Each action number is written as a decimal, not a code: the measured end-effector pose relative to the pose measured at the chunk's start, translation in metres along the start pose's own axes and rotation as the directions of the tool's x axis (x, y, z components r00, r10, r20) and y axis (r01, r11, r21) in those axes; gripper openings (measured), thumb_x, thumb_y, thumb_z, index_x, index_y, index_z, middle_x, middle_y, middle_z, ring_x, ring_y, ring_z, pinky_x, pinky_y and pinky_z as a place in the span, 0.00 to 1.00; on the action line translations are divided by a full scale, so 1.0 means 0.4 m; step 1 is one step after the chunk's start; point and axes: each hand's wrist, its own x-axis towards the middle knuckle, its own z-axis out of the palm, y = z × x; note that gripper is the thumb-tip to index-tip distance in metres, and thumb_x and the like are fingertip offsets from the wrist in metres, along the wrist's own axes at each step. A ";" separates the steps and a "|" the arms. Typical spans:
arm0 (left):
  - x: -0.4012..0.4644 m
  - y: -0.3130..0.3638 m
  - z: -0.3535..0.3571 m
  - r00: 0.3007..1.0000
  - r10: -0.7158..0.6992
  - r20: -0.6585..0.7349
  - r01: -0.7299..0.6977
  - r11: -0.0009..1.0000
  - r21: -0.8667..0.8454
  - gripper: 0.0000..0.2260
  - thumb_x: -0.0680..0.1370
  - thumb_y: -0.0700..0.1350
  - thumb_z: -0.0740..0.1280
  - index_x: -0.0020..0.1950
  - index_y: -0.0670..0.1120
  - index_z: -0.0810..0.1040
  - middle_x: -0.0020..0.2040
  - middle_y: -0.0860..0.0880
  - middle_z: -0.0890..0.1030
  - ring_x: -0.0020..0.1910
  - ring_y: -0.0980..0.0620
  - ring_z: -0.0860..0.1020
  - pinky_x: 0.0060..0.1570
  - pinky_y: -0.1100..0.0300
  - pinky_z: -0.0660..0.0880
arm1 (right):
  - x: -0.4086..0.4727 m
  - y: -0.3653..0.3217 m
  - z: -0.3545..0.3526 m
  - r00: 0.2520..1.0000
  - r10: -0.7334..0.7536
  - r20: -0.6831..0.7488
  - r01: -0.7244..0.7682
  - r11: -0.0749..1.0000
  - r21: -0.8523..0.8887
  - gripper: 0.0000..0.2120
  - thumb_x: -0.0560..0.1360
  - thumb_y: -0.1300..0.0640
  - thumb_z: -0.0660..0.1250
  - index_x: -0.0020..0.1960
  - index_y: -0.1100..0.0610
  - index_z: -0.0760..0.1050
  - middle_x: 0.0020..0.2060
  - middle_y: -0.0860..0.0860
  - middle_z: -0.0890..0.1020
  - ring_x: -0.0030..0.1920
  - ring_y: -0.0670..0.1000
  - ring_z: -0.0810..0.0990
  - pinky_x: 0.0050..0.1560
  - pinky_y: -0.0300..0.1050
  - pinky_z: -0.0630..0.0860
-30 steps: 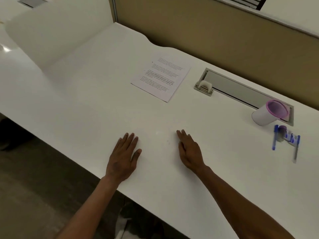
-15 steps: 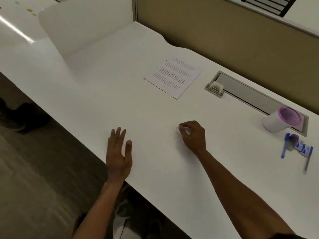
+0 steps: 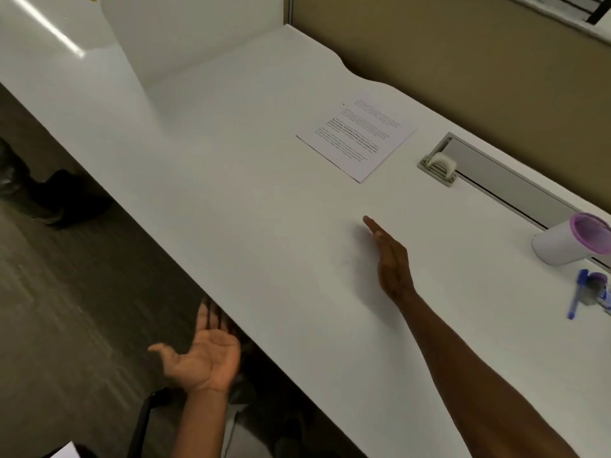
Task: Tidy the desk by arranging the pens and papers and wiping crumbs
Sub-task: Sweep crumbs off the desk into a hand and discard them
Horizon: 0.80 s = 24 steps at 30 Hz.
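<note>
I have the right hand (image 3: pixel 391 264) standing on its edge on the white desk (image 3: pixel 231 180), fingers straight and together, holding nothing, its long line running from the wrist away toward the printed paper (image 3: pixel 357 133). The left hand (image 3: pixel 205 355) sits cupped, palm up, just below and outside the desk's near edge, fingers loosely spread and also empty. What matters for the coming move, as I read it, is the strip of desk between the two: I see only a faint smudge there and cannot make out actual crumbs, but anything on that strip lies to the left of the upright palm, and the cupped hand waits across the edge in that direction. So I judge a sweep from the right hand sideways and toward the near edge would carry debris into the left palm; the right hand is the nearer one to the smudge. The paper lies well beyond the fingertips, skewed to the desk's edge. The blue pens (image 3: pixel 577 299) lie near the right border beside the tipped cup (image 3: pixel 562 241) with its purple rim, well apart from both hands and closer to the right one.
</note>
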 end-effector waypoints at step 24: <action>-0.105 -0.003 -0.042 0.964 -0.147 0.220 0.160 0.986 -0.041 0.51 0.72 0.76 0.58 0.78 0.38 0.53 0.78 0.39 0.56 0.79 0.40 0.52 0.77 0.45 0.38 | -0.241 0.000 0.195 0.974 -0.088 0.208 0.148 0.945 -0.293 0.23 0.82 0.50 0.48 0.75 0.53 0.64 0.74 0.43 0.65 0.75 0.38 0.57 0.77 0.41 0.52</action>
